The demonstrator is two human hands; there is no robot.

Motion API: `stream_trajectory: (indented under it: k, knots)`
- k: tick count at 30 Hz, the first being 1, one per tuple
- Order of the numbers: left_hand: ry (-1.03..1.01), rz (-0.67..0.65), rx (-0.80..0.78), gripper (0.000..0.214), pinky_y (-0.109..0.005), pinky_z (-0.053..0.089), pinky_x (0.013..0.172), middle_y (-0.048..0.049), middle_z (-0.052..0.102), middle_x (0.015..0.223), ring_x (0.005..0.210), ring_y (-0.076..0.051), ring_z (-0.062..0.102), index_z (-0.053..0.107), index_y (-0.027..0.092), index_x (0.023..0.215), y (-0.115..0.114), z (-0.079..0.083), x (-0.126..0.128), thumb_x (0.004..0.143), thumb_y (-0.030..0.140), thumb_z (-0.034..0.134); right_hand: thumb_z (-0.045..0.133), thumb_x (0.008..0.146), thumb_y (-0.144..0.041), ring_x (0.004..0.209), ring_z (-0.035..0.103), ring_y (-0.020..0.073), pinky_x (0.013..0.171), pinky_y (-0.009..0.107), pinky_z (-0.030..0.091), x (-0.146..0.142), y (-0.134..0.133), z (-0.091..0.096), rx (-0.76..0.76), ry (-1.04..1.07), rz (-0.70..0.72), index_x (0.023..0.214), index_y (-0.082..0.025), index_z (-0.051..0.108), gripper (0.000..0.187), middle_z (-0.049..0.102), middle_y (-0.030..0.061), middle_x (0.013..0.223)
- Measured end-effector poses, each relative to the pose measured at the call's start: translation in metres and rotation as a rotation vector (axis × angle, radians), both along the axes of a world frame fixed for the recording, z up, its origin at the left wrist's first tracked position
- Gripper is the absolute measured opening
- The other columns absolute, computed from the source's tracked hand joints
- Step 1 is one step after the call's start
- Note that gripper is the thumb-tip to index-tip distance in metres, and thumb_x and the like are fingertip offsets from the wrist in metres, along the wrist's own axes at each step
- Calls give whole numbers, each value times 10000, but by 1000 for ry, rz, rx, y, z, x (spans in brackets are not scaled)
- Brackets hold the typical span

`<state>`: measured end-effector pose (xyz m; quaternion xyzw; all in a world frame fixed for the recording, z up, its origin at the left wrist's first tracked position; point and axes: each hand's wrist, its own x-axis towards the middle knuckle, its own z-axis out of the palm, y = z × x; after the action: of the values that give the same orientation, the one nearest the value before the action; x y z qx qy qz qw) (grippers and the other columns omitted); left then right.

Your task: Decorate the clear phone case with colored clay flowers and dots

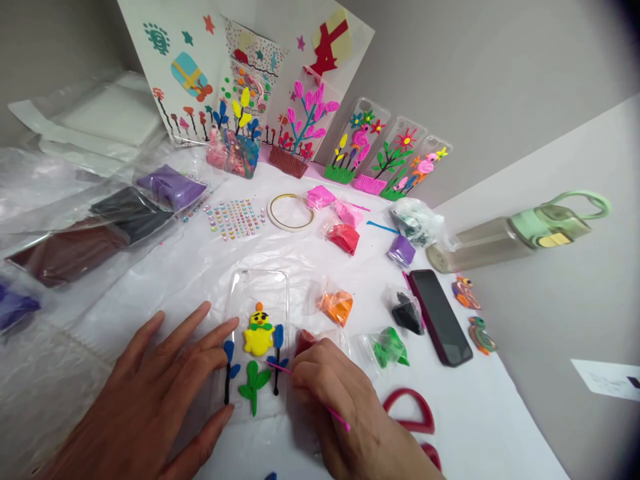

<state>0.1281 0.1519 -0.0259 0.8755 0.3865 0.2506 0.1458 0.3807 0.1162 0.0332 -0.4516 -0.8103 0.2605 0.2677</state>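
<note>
A clear phone case point(267, 288) lies on the white sheet before me, decorated with a yellow clay chick point(259, 340), a green clay plant point(254, 387) and blue clay flowers point(279, 337) on black stems. My left hand point(150, 393) is spread with fingers apart, its fingertips and thumb at the case's left edge. Pinched in my right hand point(345, 407) is a thin pink modelling tool point(340, 418); its tip is at the right-hand blue flower. Just behind that hand, a reddish-brown clay packet point(304, 340) is partly hidden.
Clay packets in orange point(337, 305), green point(393, 347) and black point(407, 312) lie right of the case. Beyond are a dark phone point(443, 317), a bottle point(490, 243) and red-handled scissors point(431, 413). Decorated cases point(367, 107) lean at the back; bagged clay point(70, 250) lies left.
</note>
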Motion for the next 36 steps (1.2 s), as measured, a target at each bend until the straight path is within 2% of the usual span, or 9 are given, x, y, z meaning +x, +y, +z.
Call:
stream_trajectory:
  k: [6, 10, 13, 18, 21, 23, 26, 32, 36]
  knots:
    - [86, -61, 55, 324, -489, 121, 1315, -35, 620, 1518, 1575, -293, 317, 571, 265, 1219, 3, -5, -6, 918, 383, 567, 420, 859, 29, 840, 535, 174, 887, 321, 531, 0, 0, 0, -16, -30, 35, 1046, -182, 498, 292, 599, 41, 914]
    - [64, -46, 39, 263, -491, 108, 1310, -61, 649, 1476, 1596, -255, 255, 566, 269, 1177, 3, -4, -5, 938, 372, 528, 418, 848, 41, 859, 548, 177, 873, 309, 537, 1, 2, -3, 24, -21, 26, 1086, -171, 508, 331, 618, 53, 938]
    - [60, -60, 48, 252, -476, 85, 1314, -65, 658, 1463, 1608, -229, 214, 560, 272, 1176, 4, -3, -4, 948, 366, 511, 402, 903, 21, 833, 556, 181, 856, 324, 551, 2, 3, -2, 34, -49, 8, 1079, -172, 514, 284, 623, 54, 910]
    - [45, -38, 29, 255, -478, 101, 1319, -41, 650, 1477, 1601, -226, 242, 559, 293, 1187, 3, -1, -2, 951, 366, 497, 441, 1076, -131, 867, 626, 158, 802, 263, 560, 5, -4, 14, 18, -3, -129, 1098, -194, 537, 118, 673, 49, 953]
    - [43, -13, 16, 247, -497, 114, 1319, -34, 651, 1477, 1594, -241, 270, 565, 298, 1183, 1, -3, -3, 956, 371, 499, 449, 1117, -230, 777, 644, 131, 718, 220, 553, 4, -10, 23, 82, -53, -220, 1057, -211, 551, 120, 686, 17, 880]
    - [59, -13, 33, 239, -494, 114, 1325, -28, 640, 1491, 1587, -262, 293, 576, 298, 1159, 1, -6, -4, 944, 389, 525, 456, 1118, -230, 722, 640, 116, 650, 200, 529, 0, -16, 24, 128, -89, -250, 1035, -204, 557, 133, 680, 7, 832]
    - [58, -22, 51, 267, -499, 123, 1329, -7, 608, 1528, 1567, -293, 342, 588, 301, 1164, 0, -10, -5, 927, 411, 529, 489, 1083, -125, 706, 639, 123, 611, 210, 508, -6, -23, 21, 196, -125, -221, 1033, -178, 558, 101, 691, 18, 831]
    - [7, 13, -11, 300, -521, 167, 1308, -3, 632, 1504, 1535, -301, 395, 575, 300, 1212, -2, -3, 0, 924, 375, 542, 486, 1060, -97, 784, 654, 184, 715, 266, 554, -14, -25, 17, 96, -243, -130, 1032, -181, 560, 116, 699, 46, 870]
    - [24, 5, 15, 260, -512, 169, 1307, -40, 653, 1478, 1535, -303, 401, 575, 276, 1175, -1, -1, -1, 930, 362, 556, 516, 1031, -68, 843, 676, 198, 788, 266, 568, -14, -24, 14, 113, -261, -129, 1066, -184, 557, 128, 714, 56, 911]
